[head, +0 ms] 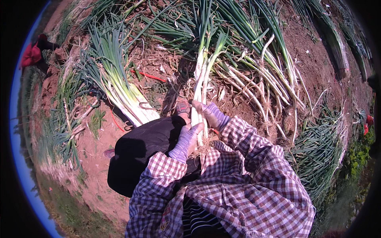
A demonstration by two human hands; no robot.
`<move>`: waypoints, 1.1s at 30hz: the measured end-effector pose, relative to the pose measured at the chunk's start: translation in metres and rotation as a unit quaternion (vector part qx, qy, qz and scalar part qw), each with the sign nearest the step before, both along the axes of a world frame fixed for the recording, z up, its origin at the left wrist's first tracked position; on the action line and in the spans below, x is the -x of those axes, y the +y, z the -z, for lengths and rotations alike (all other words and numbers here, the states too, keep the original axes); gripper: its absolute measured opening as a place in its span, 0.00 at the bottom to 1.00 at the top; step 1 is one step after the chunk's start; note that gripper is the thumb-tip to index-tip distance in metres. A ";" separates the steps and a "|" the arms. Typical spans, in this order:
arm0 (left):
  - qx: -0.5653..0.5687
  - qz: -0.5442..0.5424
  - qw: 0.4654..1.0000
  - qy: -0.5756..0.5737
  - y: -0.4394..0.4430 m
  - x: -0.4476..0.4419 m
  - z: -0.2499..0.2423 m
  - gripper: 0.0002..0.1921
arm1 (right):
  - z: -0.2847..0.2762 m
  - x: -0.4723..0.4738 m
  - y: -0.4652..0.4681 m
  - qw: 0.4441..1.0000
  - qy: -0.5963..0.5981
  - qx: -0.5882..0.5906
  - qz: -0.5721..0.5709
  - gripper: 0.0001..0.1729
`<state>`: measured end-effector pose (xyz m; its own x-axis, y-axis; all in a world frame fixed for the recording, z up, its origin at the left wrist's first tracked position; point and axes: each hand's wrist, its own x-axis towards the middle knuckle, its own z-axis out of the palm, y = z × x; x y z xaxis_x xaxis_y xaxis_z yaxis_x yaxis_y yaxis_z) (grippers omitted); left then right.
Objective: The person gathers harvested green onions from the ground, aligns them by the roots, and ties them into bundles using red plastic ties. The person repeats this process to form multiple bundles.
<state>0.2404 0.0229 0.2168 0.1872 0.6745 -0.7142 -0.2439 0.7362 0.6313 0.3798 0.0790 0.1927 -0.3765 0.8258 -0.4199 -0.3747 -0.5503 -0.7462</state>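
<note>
My left hand (190, 137), in a knitted glove, grips the lower white shanks of a few long green onions (200, 77) near their root end. Slightly higher on the same stalks, my gloved right hand (210, 115) closes around them, thumb along the shank. Their stringy roots (204, 148) hang by my lap, and the green leaves point away from me. To the left lies a bundle of pale, clean-looking green onions (131, 101). Right of my hands is a loose heap of green onions (253, 80) with dry skins and roots still on.
My bent knee (140, 148) in dark trousers is beside the left bundle. Red strips (151, 76) lie on the soil among dry peelings. More onion piles (318, 154) rest at right, with a bundle (336, 50) farther off. A person in red (32, 55) is at far left.
</note>
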 end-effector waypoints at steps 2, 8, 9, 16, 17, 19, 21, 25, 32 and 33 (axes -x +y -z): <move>0.004 -0.021 0.999 0.036 0.000 0.011 -0.008 0.15 | 0.013 0.017 -0.003 0.997 0.036 0.056 0.024 0.24; -0.046 -0.100 0.994 0.026 0.000 0.016 -0.006 0.14 | 0.023 0.017 -0.019 0.989 0.079 0.118 0.026 0.21; -0.048 -0.088 0.994 0.039 0.001 0.016 -0.006 0.13 | 0.010 0.014 -0.021 0.992 0.053 0.115 0.025 0.24; 0.016 -0.002 0.999 0.042 -0.004 0.009 -0.012 0.17 | 0.037 0.026 -0.033 0.988 0.069 0.134 0.016 0.27; 0.057 0.005 0.998 0.025 -0.003 0.003 -0.023 0.20 | 0.034 0.028 -0.020 0.966 0.173 0.185 0.053 0.34; -0.038 0.009 0.996 0.079 -0.010 0.003 -0.006 0.21 | 0.017 0.044 0.010 0.986 0.119 0.053 0.105 0.31; -0.143 -0.058 0.987 0.039 -0.008 -0.003 -0.021 0.32 | -0.012 0.053 0.025 0.988 0.124 0.015 0.092 0.28; -0.125 -0.043 0.991 -0.018 0.006 -0.007 -0.029 0.37 | -0.033 0.036 0.041 0.951 0.240 -0.111 0.163 0.26; -0.048 -0.103 0.993 0.040 0.017 -0.013 -0.004 0.18 | 0.054 -0.177 0.080 0.933 -0.328 0.009 0.151 0.19; -0.056 -0.094 0.994 0.016 0.016 -0.013 0.006 0.15 | 0.089 -0.221 0.080 0.819 -0.573 0.010 0.003 0.17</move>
<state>0.2538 0.0390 0.2106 0.0284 0.7711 -0.6361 -0.3486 0.6040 0.7167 0.6004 0.1590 0.1038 0.2781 0.8151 -0.5082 0.5636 -0.5669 -0.6008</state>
